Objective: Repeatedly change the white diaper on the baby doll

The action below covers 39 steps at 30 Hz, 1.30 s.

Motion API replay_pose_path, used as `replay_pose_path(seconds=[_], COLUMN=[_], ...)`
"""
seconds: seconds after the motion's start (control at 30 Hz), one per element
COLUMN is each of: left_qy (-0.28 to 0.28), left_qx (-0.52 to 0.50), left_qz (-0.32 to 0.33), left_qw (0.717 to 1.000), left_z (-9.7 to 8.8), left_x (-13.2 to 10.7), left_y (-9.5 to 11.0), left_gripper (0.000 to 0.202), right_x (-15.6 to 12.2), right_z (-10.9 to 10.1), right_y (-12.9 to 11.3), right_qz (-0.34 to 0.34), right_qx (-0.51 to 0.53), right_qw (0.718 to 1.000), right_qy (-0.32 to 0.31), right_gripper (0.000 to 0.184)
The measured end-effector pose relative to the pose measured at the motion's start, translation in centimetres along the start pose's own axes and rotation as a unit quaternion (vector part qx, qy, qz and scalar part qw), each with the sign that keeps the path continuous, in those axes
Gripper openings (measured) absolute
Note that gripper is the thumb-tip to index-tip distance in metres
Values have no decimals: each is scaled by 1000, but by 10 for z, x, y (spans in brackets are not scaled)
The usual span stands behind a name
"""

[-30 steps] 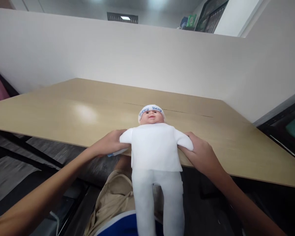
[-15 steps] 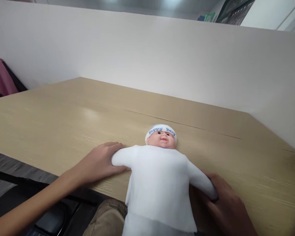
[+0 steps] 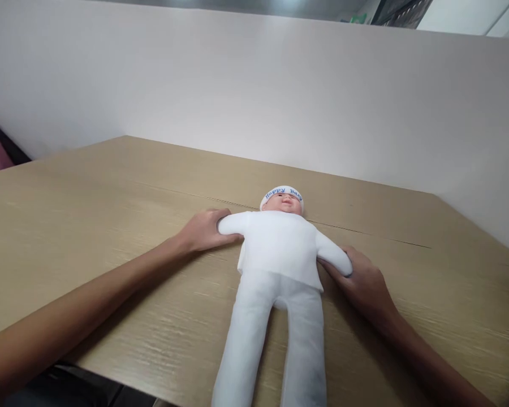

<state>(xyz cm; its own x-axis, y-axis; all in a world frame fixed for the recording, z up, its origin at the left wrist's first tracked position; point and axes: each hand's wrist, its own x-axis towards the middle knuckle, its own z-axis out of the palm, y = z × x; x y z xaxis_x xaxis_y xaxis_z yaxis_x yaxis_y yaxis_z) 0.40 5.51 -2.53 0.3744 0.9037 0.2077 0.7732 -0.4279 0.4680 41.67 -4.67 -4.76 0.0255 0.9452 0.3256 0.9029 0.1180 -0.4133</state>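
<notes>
"Left hand (image 3: 207, 230)?"
"Clamped on one arm of the white-clothed doll (image 3: 282, 243), lower centre of the frame; right hand (image 3: 363, 281), clamped on the other arm."
"Doll's support?"
"Bench (image 3: 89, 226), apparently, face up; contact beneath is hidden. White cap (image 3: 283, 190), blue-lettered."

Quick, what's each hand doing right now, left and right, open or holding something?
Left hand: closed, holding the doll by one arm.
Right hand: closed, holding the doll by its other arm.
</notes>
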Motion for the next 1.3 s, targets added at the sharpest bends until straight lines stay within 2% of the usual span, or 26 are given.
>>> replay_pose_path(seconds=[0.13, 0.3, 0.43, 0.53, 0.67, 0.87, 0.97, 1.13, 1.3], left_qy=[42, 138, 182, 187, 158, 143, 131, 146, 193], left_qx=[11, 100, 116, 99, 80, 78, 74, 63, 47], left_qz=[18, 38, 60, 87, 87, 19, -17, -62, -122], left_qw=[999, 985, 975, 974, 980, 987, 989, 985, 972], left_z=[12, 32, 40, 36, 28, 29, 29, 28, 29], left_x=[37, 87, 105, 99, 93, 107, 104, 74, 25], left_y=[-14, -31, -48, -64, -81, -80, -77, -67, -41], left_gripper=[61, 67, 73, 71, 65, 61, 59, 46, 51], right_x=[38, 96, 125, 124, 119, 131, 130, 116, 77], right_z=[16, 36, 45, 42, 38, 45, 46, 45, 54], right_y=[14, 29, 38, 44, 51, 54, 56, 47, 13], right_qz=[-24, -29, -51, -74, -66, -37, -26, 36, 77], right_qx=[-10, -45, -68, -81, -100, -111, -100, -62, -38], right_qw=[999, 996, 992, 989, 989, 989, 991, 994, 992], right_qy=[33, 67, 96, 101, 85, 92, 85, 82, 96], right_gripper=[48, 51, 57, 60, 58, 59, 62, 69, 83])
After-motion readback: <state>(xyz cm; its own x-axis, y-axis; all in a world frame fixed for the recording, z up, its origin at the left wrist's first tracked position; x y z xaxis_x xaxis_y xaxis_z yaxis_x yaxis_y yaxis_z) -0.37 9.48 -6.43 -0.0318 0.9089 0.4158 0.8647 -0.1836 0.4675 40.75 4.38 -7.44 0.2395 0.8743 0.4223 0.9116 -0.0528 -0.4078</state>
